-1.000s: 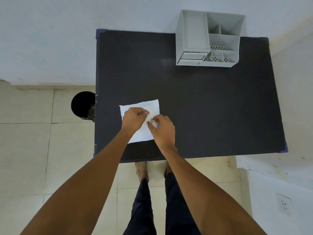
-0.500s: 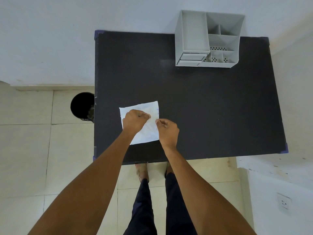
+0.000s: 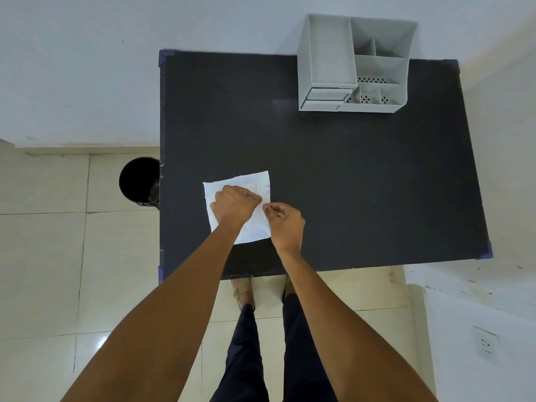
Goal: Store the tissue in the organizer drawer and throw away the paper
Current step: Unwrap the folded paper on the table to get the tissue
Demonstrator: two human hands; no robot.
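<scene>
Flat white paper sheet [image 3: 251,227], lower centre, on the black counter [image 3: 348,184]. Since a second ago the right hand [image 3: 285,223] has drawn rightward off it, fingers pinched, contents indiscernible; left hand [image 3: 235,206] clenched on the sheet. Tissue apparently separated; grey plastic organizer [image 3: 330,65] upper right.

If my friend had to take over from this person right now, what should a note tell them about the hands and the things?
Left hand: closed in a fist on top of the white paper, pressing it to the black table.
Right hand: fingers pinched together at the paper's right side; what they pinch is too small to tell, so a separate tissue can't be made out.
Grey organizer: at the table's far edge, its little drawer looks shut.
Black bin: on the floor just left of the table.
Done: nothing stored or thrown away yet.
Left: put the tissue in the drawer, drop the paper in the bin.
</scene>
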